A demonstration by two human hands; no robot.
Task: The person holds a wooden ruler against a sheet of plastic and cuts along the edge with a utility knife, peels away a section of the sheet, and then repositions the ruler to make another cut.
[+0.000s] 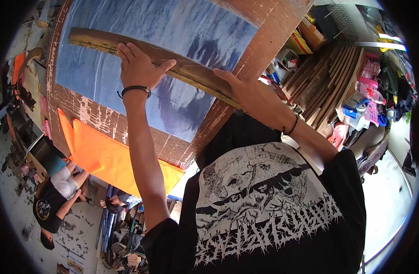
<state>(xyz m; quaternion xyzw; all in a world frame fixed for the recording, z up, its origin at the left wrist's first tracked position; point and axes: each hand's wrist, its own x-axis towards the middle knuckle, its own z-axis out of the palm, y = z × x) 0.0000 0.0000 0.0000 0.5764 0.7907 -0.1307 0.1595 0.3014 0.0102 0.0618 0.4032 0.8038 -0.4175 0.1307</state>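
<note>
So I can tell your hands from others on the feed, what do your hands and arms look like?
The left hand and right hand wear no gloves, and short black sleeves leave the forearms bare. On the left is a dark wristband with a loose loop; on the right, a thin dark bracelet, apparently beaded.

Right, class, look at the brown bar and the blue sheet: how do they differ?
Colour: the bar is brown, while the sheet is streaky blue and white.
Shape: the bar is long and narrow; the sheet is broad and flat.
Position: the bar lies slantwise across the top, under the left hand, while the sheet lies beneath the bar, partly covered.
Shared: both have fairly straight long edges.
</note>
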